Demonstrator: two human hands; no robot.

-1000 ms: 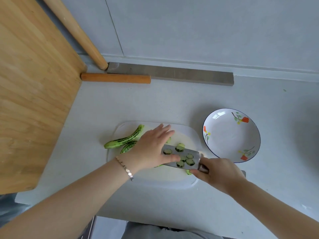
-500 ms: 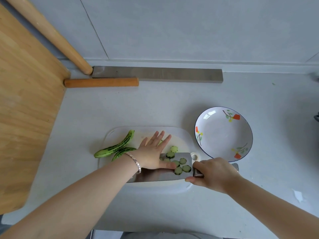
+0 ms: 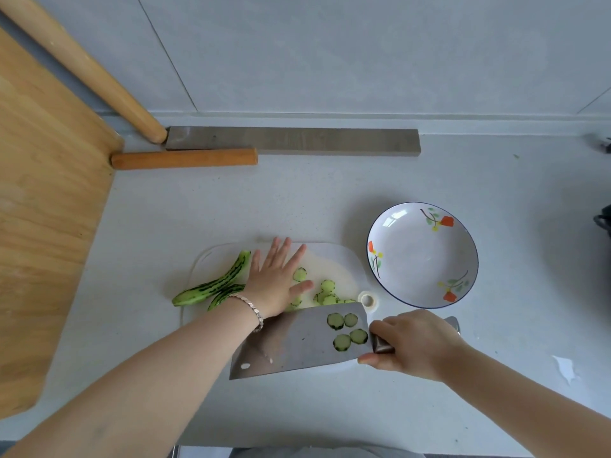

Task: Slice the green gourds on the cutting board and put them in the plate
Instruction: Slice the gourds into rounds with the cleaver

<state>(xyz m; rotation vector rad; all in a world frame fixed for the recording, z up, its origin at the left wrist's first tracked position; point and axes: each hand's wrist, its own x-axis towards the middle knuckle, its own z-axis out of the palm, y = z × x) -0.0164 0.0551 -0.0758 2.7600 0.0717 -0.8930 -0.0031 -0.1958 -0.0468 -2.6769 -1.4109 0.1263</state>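
Gourd slices (image 3: 327, 287) just right of left hand (image 3: 274, 279) fingers, spread flat; right hand (image 3: 413, 345) fingers clamp cleaver (image 3: 297, 342).

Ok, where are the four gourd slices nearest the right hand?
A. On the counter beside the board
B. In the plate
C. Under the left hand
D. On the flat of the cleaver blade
D: the four slices lie on the flat of the cleaver held by the right hand; the plate holds none.
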